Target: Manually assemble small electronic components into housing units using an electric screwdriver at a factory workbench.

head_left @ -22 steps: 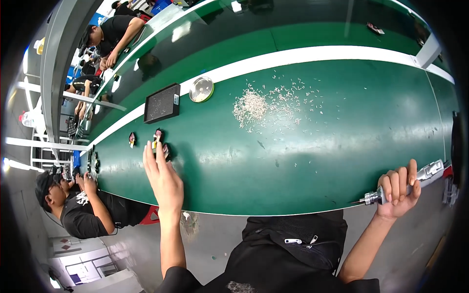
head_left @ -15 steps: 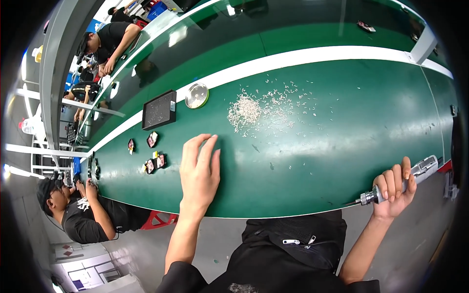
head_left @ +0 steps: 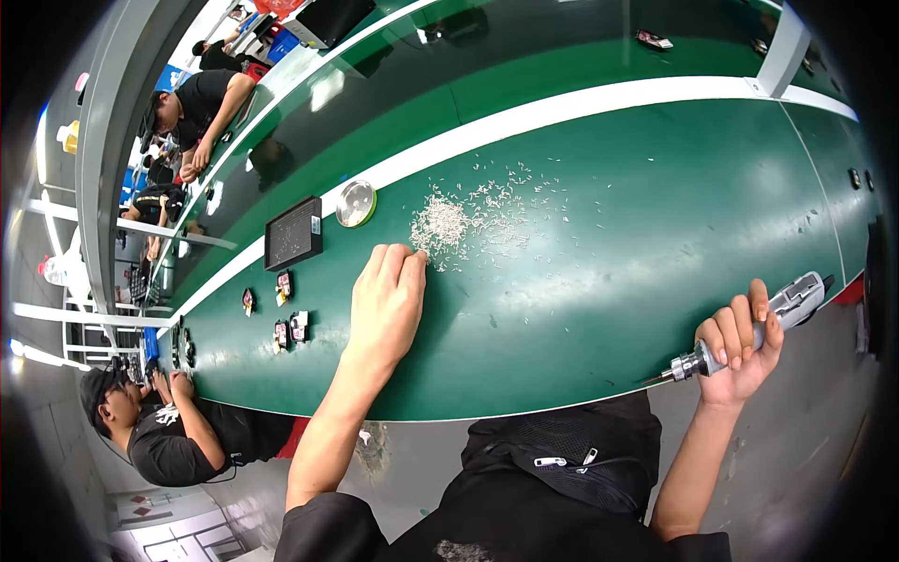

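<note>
My left hand reaches over the green bench, its thumb and fingertips pinched together at the near edge of a heap of tiny whitish rod-like pieces. Whatever may be between those fingertips is too small to make out. More of the same pieces lie strewn to the right of the heap. My right hand is wrapped round a grey electric screwdriver at the bench's front right edge. The bit of the screwdriver points left, just above the bench edge.
Beyond my left hand are a black tray and a round dish with a green rim. Several small dark parts lie to the left. A white rail borders the far side. A co-worker sits at the left.
My left hand has closed from loosely spread fingers into a pinch and come to the heap. My right hand still holds the electric screwdriver. The whole view has shifted slightly.
</note>
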### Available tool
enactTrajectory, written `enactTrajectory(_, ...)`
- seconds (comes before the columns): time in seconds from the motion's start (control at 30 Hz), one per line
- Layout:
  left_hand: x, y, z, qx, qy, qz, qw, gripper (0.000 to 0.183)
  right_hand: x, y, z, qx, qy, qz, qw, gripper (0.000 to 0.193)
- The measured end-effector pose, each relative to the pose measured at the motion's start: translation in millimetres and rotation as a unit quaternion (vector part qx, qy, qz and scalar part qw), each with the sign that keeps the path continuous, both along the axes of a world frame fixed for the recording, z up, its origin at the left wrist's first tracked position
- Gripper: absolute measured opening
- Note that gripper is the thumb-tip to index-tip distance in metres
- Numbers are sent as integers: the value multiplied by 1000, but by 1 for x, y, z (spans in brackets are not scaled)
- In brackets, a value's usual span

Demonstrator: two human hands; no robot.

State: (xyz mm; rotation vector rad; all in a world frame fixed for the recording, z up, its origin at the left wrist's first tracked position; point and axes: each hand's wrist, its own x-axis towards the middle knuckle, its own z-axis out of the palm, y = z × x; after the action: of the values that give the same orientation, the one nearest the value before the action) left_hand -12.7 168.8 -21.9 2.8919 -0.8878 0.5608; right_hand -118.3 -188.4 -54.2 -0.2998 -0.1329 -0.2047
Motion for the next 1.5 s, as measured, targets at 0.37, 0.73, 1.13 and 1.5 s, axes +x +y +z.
enactTrajectory(0.37,-40,-6,-1,-296,115,70,946,4,-5,1,2,3,8,-7,1000,13)
enactTrajectory(0.73,-102,-75,-3,-446,168,-83,875,10,1,17,18,-18,12,-30,999,12)
enactTrajectory(1.13,-135,-108,-3,-739,490,-108,449,20,-11,61,68,-61,-84,10,995,16)
enactTrajectory(1.5,-140,-115,-3,-765,511,-122,372,20,-13,68,64,-36,-66,3,997,17)
